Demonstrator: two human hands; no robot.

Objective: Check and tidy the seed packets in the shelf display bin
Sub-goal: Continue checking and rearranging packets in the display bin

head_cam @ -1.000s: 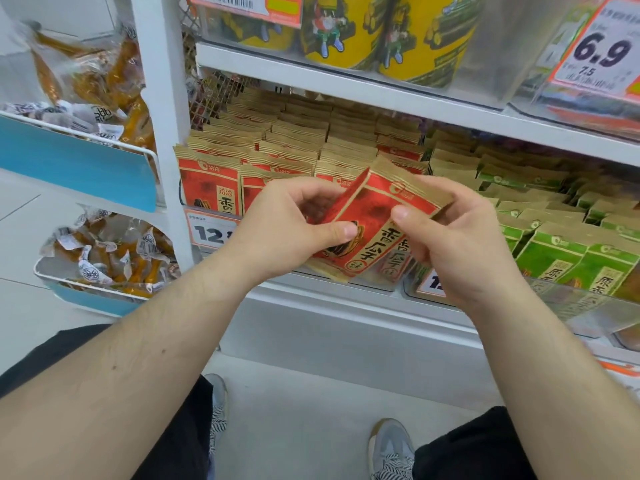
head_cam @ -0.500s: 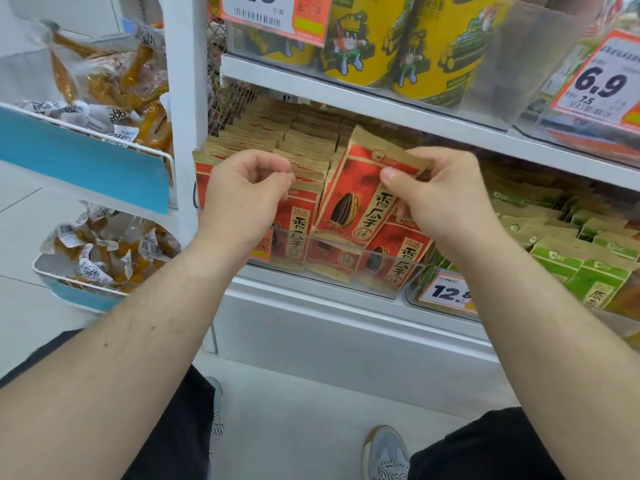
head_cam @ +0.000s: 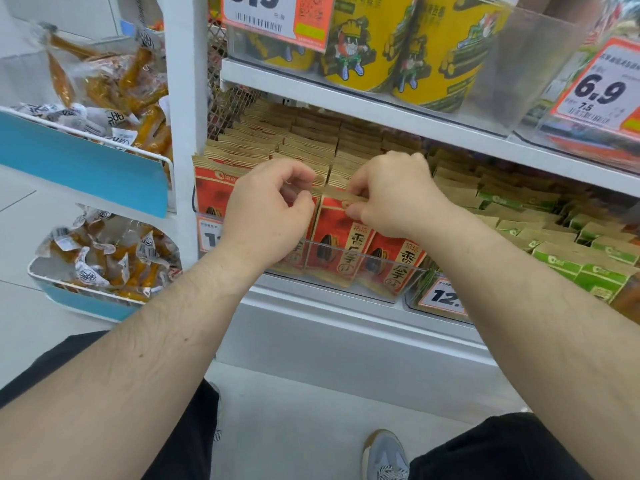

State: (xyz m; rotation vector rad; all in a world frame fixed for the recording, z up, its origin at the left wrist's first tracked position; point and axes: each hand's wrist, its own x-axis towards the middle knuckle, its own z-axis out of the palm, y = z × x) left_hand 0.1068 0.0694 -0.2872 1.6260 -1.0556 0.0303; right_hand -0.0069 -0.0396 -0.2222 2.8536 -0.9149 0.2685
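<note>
Pinching the tan top edge of a red seed packet (head_cam: 341, 230), right hand (head_cam: 394, 195) has thumb and fingers closed on its strip; packet now stands upright in the front row of the clear display bin (head_cam: 360, 271), lowered from the tilted, raised hold of half a second ago. Left hand (head_cam: 266, 211), fingers curled, grips the top of the neighbouring red packets (head_cam: 211, 188) just beside it, and has closed in towards the right hand. Both hands sit lower and nearer each other than before. Green packets (head_cam: 568, 261) fill the next bin to the right; orange price tag (head_cam: 441, 297) below; yellow tubs (head_cam: 408, 46) on the shelf above
</note>
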